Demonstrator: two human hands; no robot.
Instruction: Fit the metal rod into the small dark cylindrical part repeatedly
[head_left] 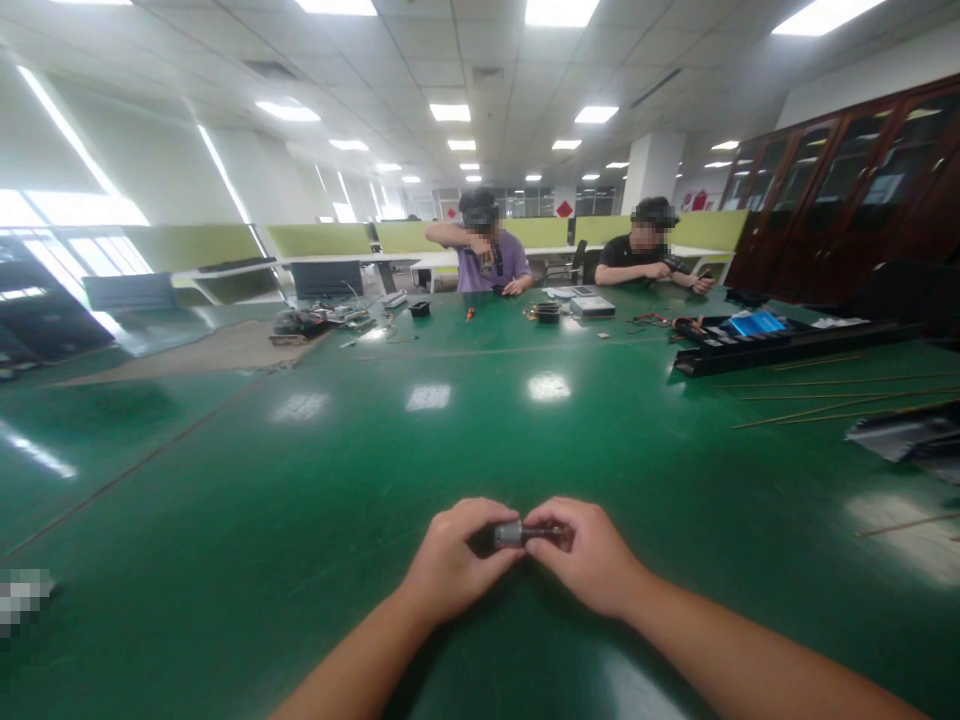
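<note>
Low over the green table (360, 450), both hands meet on a small part: a grey metal cylinder (509, 534) with a thin dark shaft (541, 533) running out to its right. Thumb and fingers of my left hand (456, 555) are closed around the cylinder's left end. My right hand (589, 555) pinches the shaft side, its fingertips against the cylinder's right end. Fingers hide much of the part, and its exact kind cannot be made out.
Long black trays (795, 345) and thin rods (832, 405) lie on the right. Electronic parts (322, 318) are at the far left, and a grey box (592, 305) stands at the far edge. Two people (491, 255) sit across the table, handling objects.
</note>
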